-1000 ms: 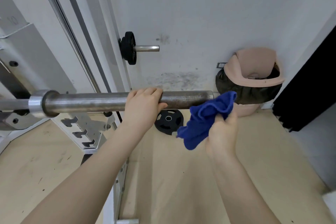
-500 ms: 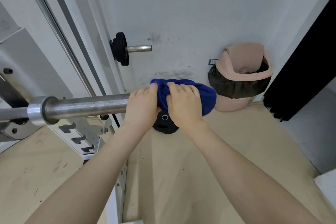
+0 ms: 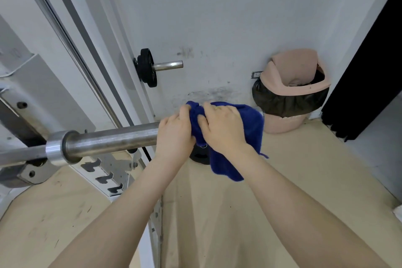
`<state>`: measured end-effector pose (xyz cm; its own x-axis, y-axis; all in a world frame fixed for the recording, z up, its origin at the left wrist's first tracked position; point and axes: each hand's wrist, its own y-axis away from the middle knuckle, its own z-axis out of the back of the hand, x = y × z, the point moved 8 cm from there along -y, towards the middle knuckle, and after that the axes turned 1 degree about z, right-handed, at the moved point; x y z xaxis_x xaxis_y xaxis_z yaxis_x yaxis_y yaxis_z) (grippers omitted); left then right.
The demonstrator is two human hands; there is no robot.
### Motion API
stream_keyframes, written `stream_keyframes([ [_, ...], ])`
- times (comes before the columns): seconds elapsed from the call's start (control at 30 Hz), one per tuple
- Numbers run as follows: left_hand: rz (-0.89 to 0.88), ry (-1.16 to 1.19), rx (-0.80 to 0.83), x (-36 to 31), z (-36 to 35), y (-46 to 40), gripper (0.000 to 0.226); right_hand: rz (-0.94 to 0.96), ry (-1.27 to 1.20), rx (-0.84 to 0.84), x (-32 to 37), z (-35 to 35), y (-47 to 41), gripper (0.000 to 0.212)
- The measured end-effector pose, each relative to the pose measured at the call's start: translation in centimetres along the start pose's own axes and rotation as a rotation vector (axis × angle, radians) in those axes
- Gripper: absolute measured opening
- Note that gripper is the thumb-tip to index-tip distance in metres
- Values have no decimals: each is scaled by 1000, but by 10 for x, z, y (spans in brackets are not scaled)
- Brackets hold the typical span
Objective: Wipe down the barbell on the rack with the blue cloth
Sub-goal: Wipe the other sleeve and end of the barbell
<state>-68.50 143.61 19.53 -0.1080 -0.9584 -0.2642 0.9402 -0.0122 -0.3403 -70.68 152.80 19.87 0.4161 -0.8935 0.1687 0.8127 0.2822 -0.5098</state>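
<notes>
The steel barbell lies across the white rack, its thick sleeve running right from a silver collar. My left hand is wrapped around the sleeve. Right beside it, my right hand presses the blue cloth over the sleeve's outer end. The cloth is draped over the bar and hangs below my wrist, hiding the bar's tip.
A black plate on a storage peg sticks out from the rack upright. Another black plate lies on the tan floor below my hands. A pink swing-lid bin with a black liner stands against the wall at the right, beside a black curtain.
A second ago my right hand held the bunched cloth below the bar's end. It has since laid the cloth over the sleeve end, next to my left hand, and the cloth now hangs lower.
</notes>
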Motion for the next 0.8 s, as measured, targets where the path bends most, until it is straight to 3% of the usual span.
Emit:
stream_keyframes([
  [0.07,-3,12,4,-2,1,1,42,38,-18,36,-17,-2,1,29],
  [0.2,-12,35,76,-4,-2,3,50,-206,124,-68,-54,12,9,44],
  [0.4,-36,271,30,15,35,12,60,-141,75,-65,8,0,-1,45],
  [0.53,-58,-117,25,55,65,9,48,100,-18,84,81,-17,-7,56],
  [0.6,-28,-155,88,77,72,12,44,175,-125,154,88,-18,-12,47],
  [0.67,-5,-211,156,99,73,18,55,146,-186,200,68,-21,-15,38],
  [0.73,50,-337,231,122,70,25,76,51,-38,110,39,-17,-18,48],
  [0.8,130,-415,220,141,68,33,77,-62,71,34,27,-13,-16,59],
])
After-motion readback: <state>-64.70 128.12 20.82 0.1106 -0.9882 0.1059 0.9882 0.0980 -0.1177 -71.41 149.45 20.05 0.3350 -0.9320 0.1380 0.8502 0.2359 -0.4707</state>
